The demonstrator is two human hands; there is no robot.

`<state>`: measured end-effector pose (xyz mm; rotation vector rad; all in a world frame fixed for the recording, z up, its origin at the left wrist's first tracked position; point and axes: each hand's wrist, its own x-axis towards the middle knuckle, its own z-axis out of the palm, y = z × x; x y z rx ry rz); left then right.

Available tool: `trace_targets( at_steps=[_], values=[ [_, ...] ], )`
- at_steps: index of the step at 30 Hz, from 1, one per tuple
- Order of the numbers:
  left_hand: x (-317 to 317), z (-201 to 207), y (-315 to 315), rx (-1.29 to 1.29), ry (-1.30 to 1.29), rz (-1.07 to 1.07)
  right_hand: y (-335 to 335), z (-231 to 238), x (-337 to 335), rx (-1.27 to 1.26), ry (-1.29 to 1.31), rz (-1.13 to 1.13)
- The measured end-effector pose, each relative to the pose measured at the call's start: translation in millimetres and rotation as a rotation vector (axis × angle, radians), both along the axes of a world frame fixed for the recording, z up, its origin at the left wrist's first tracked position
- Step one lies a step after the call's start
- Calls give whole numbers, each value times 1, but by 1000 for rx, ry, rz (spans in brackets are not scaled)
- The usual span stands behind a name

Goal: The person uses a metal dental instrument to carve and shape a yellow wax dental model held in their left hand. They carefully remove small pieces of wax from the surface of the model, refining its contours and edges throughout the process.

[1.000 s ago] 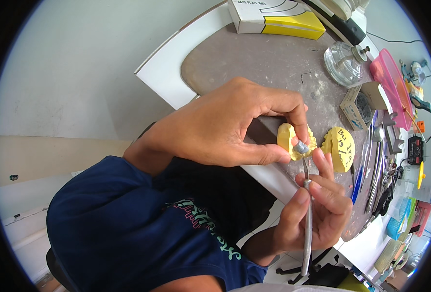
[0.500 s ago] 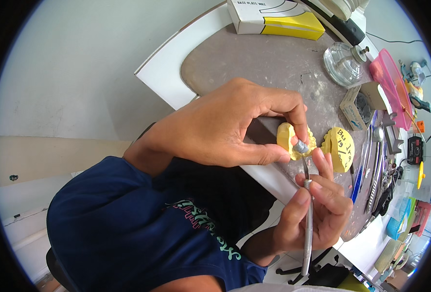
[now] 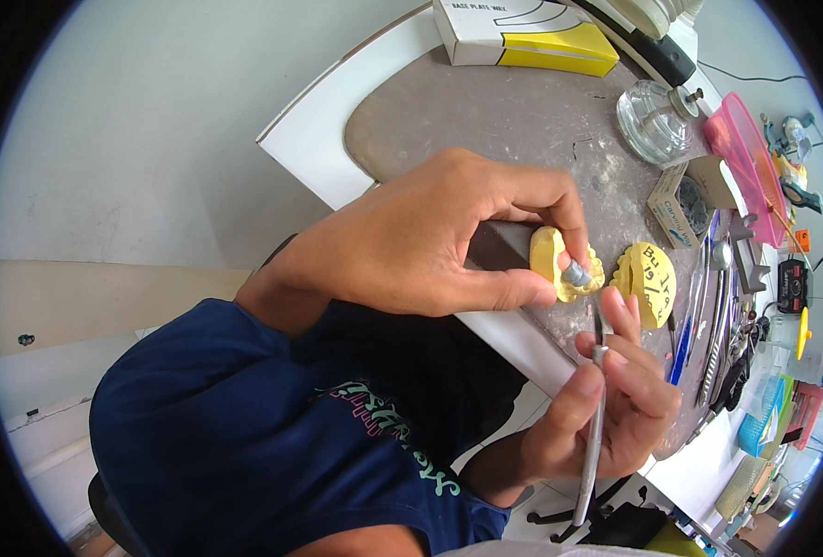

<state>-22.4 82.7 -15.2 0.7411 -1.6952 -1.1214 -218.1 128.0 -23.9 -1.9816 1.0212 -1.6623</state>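
My left hand (image 3: 444, 246) holds a yellow plaster dental cast (image 3: 547, 251) between curled fingers and thumb, at the bench edge. A small grey-blue lump of wax (image 3: 576, 274) sits at the cast's row of teeth, close to my left fingertips. My right hand (image 3: 615, 399) grips a slim metal carving knife (image 3: 594, 427) like a pen. Its narrow blade points up toward the cast, a little apart from the wax. A second yellow dental cast (image 3: 651, 286), with handwriting on its base, lies just right of the first.
Beyond my hands stand a white-and-yellow box (image 3: 532, 42), a glass spirit burner (image 3: 654, 121) and an open small carton (image 3: 685, 206) of dark wax. A pink tray (image 3: 750, 167) lies at the right, above several metal hand tools (image 3: 716, 325) and a blue pen (image 3: 680, 367).
The knife blade has drawn back from the wax, slightly to the right, along with my right hand. My left hand and the cast have barely moved.
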Motion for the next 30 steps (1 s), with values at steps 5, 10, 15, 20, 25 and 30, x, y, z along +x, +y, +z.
trace_targets(
  at_steps=[5,10,15,20,25,30],
  values=[
    [2,5,3,132,101,16,5,-1,0,-6,-103,-82],
    [-3,-2,7,-94,54,192,9,0,6,63,-57,-98],
    [2,2,8,-194,-137,183,4,1,3,0,25,-25],
    [0,0,8,-106,-111,143,-1,-1,6,12,10,-40],
    [1,-1,7,-144,-133,127,-3,-1,7,26,39,-25],
    [2,-1,6,-156,-141,128,-4,-1,9,17,32,-45]
  ],
)
